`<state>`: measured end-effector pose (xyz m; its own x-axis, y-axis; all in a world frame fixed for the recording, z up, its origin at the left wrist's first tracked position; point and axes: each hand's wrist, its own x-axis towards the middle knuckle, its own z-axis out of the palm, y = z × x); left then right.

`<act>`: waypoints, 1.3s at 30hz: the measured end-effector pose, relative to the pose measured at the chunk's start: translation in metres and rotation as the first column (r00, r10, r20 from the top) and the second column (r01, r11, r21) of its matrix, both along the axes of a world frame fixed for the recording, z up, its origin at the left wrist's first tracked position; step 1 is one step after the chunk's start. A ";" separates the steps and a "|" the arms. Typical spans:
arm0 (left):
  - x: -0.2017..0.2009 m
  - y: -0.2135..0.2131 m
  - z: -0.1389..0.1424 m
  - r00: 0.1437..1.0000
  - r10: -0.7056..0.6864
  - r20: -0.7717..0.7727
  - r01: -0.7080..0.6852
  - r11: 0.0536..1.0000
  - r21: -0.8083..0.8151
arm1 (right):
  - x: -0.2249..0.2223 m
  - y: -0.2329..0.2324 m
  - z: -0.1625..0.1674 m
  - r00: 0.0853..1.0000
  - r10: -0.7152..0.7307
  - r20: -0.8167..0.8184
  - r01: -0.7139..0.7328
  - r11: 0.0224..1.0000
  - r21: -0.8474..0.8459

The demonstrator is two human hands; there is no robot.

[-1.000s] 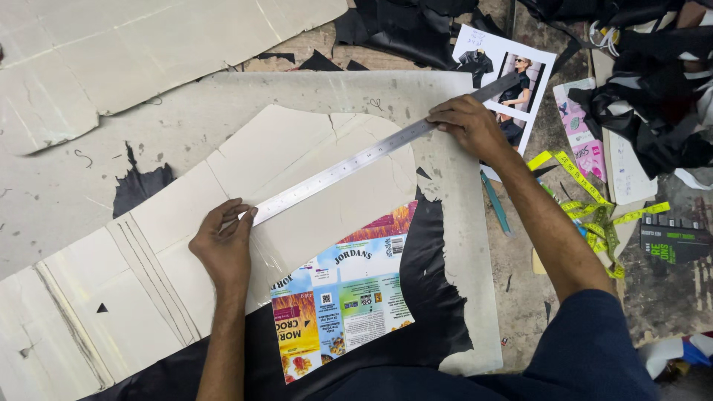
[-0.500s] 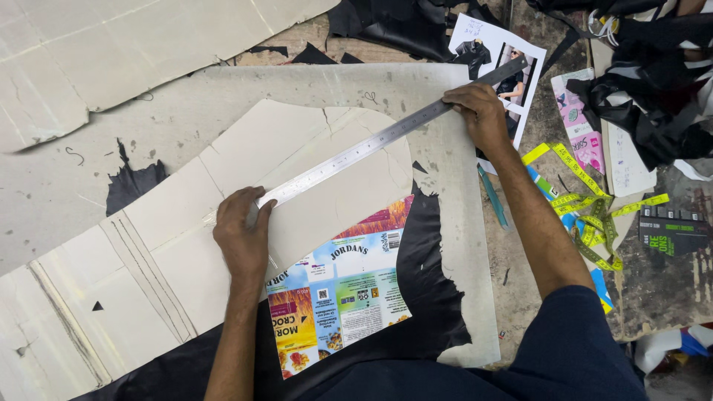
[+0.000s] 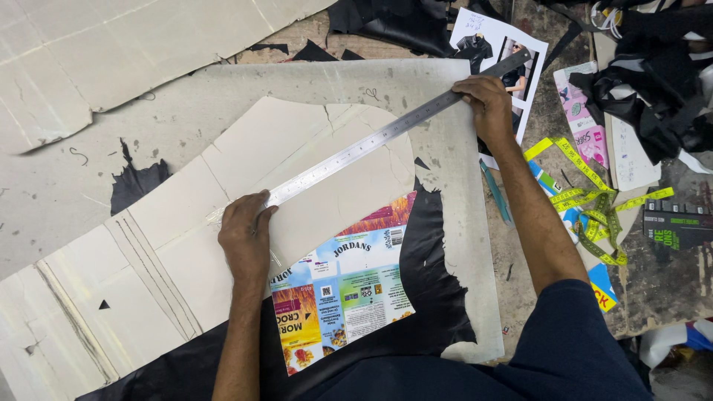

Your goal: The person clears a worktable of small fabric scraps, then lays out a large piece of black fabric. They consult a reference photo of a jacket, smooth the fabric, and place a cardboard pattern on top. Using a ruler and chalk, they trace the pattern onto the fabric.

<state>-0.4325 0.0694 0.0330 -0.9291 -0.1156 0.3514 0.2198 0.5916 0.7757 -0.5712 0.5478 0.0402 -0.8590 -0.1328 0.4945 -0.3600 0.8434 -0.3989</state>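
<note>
A long steel ruler point(image 3: 371, 142) lies diagonally across a pale cardboard pattern piece point(image 3: 297, 160), from lower left to upper right. My left hand point(image 3: 243, 236) presses down on the ruler's lower left end. My right hand point(image 3: 486, 104) presses its upper right part, with the ruler's tip sticking out beyond it. Under the cardboard lies black leather point(image 3: 438, 282), and a flattened printed food box point(image 3: 342, 286) sits on it below the ruler. All of this rests on a large grey board point(image 3: 453, 193).
A yellow tape measure point(image 3: 590, 197) is tangled to the right, next to a teal pen point(image 3: 496, 194). A printed photo sheet point(image 3: 512, 52) lies at the top right, with black leather scraps point(image 3: 653, 82) beyond. More cardboard sheets point(image 3: 111, 44) lie at the top left.
The view has shifted slightly. Both hands stay on the ruler, which keeps its diagonal lie across the cardboard; the left hand has slid a little along its lower end.
</note>
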 end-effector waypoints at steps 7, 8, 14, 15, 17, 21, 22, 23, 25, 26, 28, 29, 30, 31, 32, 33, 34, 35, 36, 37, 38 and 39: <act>0.000 0.005 0.000 1.000 0.003 0.003 -0.003 0.999 -0.042 | -0.006 0.016 -0.009 0.999 -0.023 -0.026 0.022 1.000 -0.014; -0.001 0.006 0.000 1.000 -0.002 -0.002 0.002 0.999 -0.042 | -0.007 0.018 -0.010 0.999 -0.025 -0.028 0.025 1.000 -0.015; 0.000 0.009 0.000 1.000 -0.007 -0.026 0.006 0.999 -0.054 | -0.010 0.024 -0.012 0.999 -0.029 -0.017 0.029 0.999 -0.022; 0.000 0.009 0.001 0.999 -0.011 -0.037 0.008 0.998 -0.065 | -0.011 0.023 -0.012 0.999 -0.030 -0.016 0.029 0.999 -0.016; 0.001 0.009 0.002 1.000 -0.004 -0.021 0.003 0.999 -0.050 | -0.011 0.022 -0.010 0.999 -0.035 -0.004 0.035 0.999 -0.016; 0.001 0.009 0.005 1.000 -0.012 -0.017 0.012 0.999 -0.038 | -0.006 0.016 -0.003 0.998 -0.054 0.027 0.055 0.998 -0.018; 0.001 0.009 0.005 1.000 -0.013 -0.019 0.013 0.999 -0.039 | -0.005 0.014 -0.002 0.998 -0.061 0.032 0.061 0.998 -0.012; 0.002 0.009 0.006 1.000 -0.015 -0.020 0.014 0.999 -0.040 | -0.003 0.013 0.000 0.997 -0.074 0.029 0.074 0.997 0.008; 0.002 0.009 0.006 1.000 -0.014 -0.023 0.013 0.999 -0.046 | 0.002 0.009 0.001 0.995 -0.102 0.019 0.101 0.994 0.050; 0.003 0.009 0.005 1.000 -0.010 -0.024 0.009 0.999 -0.052 | 0.004 0.007 0.002 0.994 -0.111 0.010 0.111 0.992 0.062; 0.004 0.010 0.004 0.999 -0.008 -0.037 0.005 0.998 -0.062 | 0.008 0.003 0.002 0.991 -0.132 -0.006 0.132 0.988 0.084; 0.005 0.011 0.004 0.999 -0.008 -0.050 0.005 0.998 -0.065 | 0.010 0.001 0.002 0.992 -0.125 -0.004 0.125 0.988 0.091; 0.005 0.012 0.003 0.998 -0.011 -0.063 0.006 0.998 -0.067 | 0.013 -0.001 0.003 0.993 -0.120 -0.004 0.120 0.988 0.098; 0.006 0.012 0.002 0.998 -0.010 -0.069 0.006 0.997 -0.071 | 0.016 -0.004 0.005 0.993 -0.115 -0.005 0.115 0.988 0.106; 0.006 0.012 0.002 0.997 -0.009 -0.074 0.004 0.997 -0.074 | 0.020 -0.006 0.007 0.993 -0.121 0.014 0.119 0.985 0.123; 0.006 0.012 0.001 0.997 -0.008 -0.079 0.002 0.997 -0.078 | 0.024 -0.010 0.009 0.991 -0.127 0.032 0.122 0.983 0.140; 0.006 0.012 0.001 0.996 -0.008 -0.086 0.001 0.996 -0.084 | 0.030 -0.014 0.011 0.990 -0.133 0.051 0.124 0.980 0.156; 0.007 0.011 0.001 0.996 -0.009 -0.094 0.000 0.996 -0.091 | 0.037 -0.019 0.015 0.987 -0.148 0.060 0.137 0.977 0.161; 0.007 0.011 0.000 0.995 -0.007 -0.100 -0.002 0.995 -0.098 | 0.047 -0.024 0.018 0.984 -0.162 0.070 0.148 0.975 0.167; 0.007 0.011 0.000 0.995 -0.010 -0.103 0.000 0.995 -0.096 | 0.058 -0.030 0.022 0.981 -0.174 0.082 0.158 0.972 0.173; 0.008 0.010 0.000 0.995 -0.012 -0.102 0.002 0.995 -0.096 | 0.070 -0.038 0.024 0.983 -0.174 0.056 0.162 0.972 0.168; 0.009 0.010 0.000 0.995 -0.015 -0.099 0.005 0.996 -0.094 | 0.083 -0.046 0.026 0.984 -0.174 0.033 0.166 0.972 0.164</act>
